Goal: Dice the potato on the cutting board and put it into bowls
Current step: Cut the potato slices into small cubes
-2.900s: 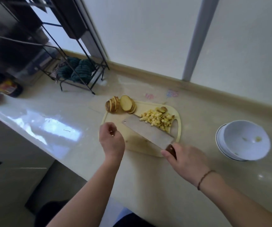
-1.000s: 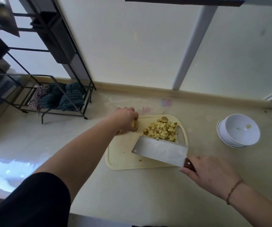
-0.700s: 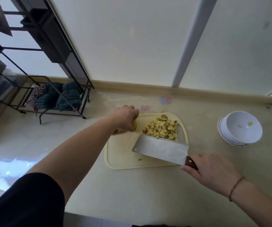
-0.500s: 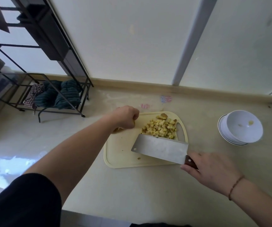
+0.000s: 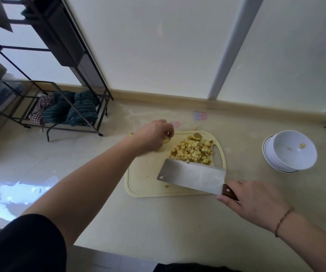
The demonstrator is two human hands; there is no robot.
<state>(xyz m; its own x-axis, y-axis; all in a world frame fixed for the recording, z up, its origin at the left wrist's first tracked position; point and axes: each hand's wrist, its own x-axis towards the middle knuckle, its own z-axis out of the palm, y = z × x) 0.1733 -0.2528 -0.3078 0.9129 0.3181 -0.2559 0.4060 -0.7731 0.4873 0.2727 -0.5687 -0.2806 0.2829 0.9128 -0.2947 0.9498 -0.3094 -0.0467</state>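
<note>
From the head camera I am looking down at a pale cutting board (image 5: 144,185) lying on the counter (image 5: 178,222). My left hand (image 5: 152,136) is reaching over the board's far left corner, fingers curled down around potato slices (image 5: 166,140); the hand is covering nearly all of them, so I am seeing only a sliver of yellow flesh at the fingertips and another scrap poking out at the hand's left side. How many slices are under the palm I cannot tell. Just right of that hand, the diced potato (image 5: 192,151) is sitting in a heap on the far right part of the board, beside the board's handle slot.

My right hand (image 5: 254,201) is wrapping around the cleaver (image 5: 192,175) handle at the board's near right edge; the fingers are hiding most of the dark wood. The flat blade is slanting across the board, its far edge touching the near side of the dice and covering a few cubes.

To the right, well apart from the board, stacked white bowls (image 5: 293,152) are holding a couple of potato bits. A wire rack (image 5: 64,107) with folded cloths is standing far left, cut off by the frame.
</note>
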